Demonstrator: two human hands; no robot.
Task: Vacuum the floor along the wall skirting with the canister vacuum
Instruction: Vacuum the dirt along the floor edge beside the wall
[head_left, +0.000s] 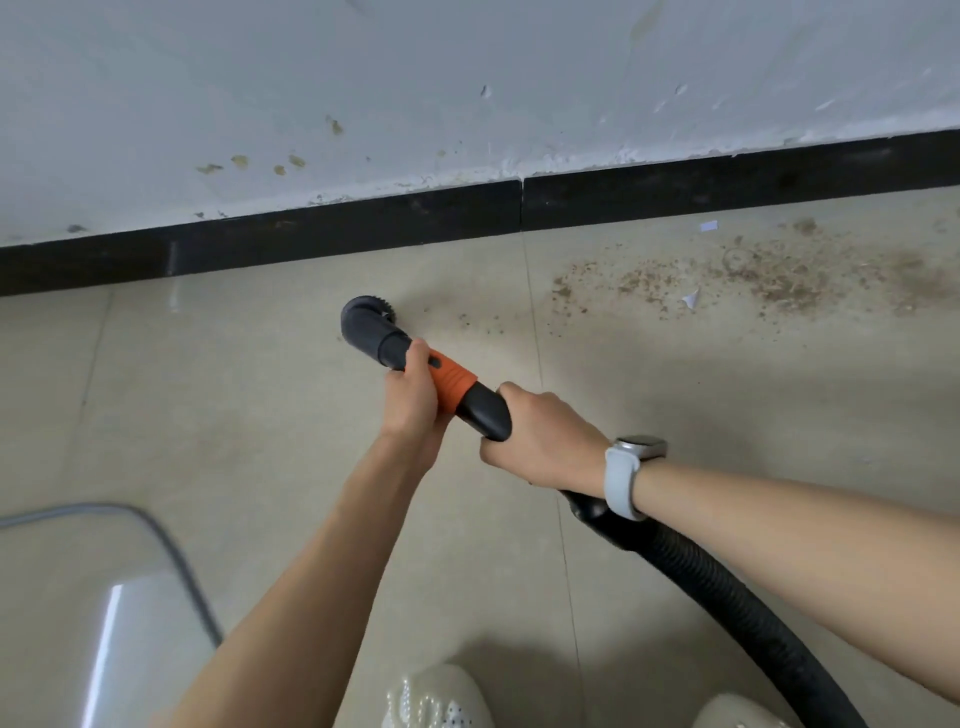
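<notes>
A black vacuum nozzle with a round brush head (366, 322) is down at the beige tile floor, a short way in front of the black skirting (363, 228). My left hand (413, 397) grips the orange collar (452, 387) of the wand. My right hand (545, 439), with a white watch on the wrist, grips the black curved handle just behind it. The ribbed black hose (737, 618) runs back to the lower right. A wide patch of brown crumbs and dust (753, 280), with small paper scraps, lies on the floor to the right of the nozzle.
The white wall (467, 93) above the skirting is stained and chipped. A grey cable (171, 551) curves across the floor at lower left beside a pale glossy object (119, 649). My two light shoes (436, 699) show at the bottom edge.
</notes>
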